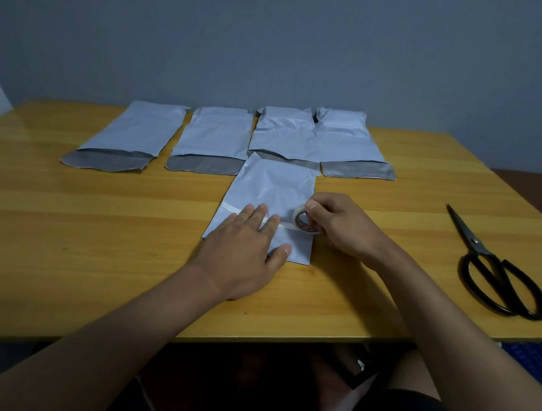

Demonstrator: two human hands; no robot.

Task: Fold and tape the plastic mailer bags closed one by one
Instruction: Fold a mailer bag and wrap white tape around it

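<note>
Near table edge (284, 334) ran under both forearms. Left hand (246, 245) lay flat, fingers straight and slightly spread, pressing the near part of the folded mailer (274, 192). Right hand (340, 224) was curled round the tape roll (304, 223), pinching it upright at the mailer's right edge. A strip of tape (281, 225) ran from the roll leftward across the bag, passing under the left fingertips. That mailer sat centre-table, tilted slightly, its far edge overlapping the flap of a bag behind it. Scissors (500, 271) lay closed on the right, well apart from the hands, handles toward the near edge; bare wood between them and the mailer. Bare wood also left of the mailer out to the table's left edge. Far side: four mailers in a row (217, 135), grey flaps open toward the person, tops hanging at or past the back edge by the wall (277, 42).
</note>
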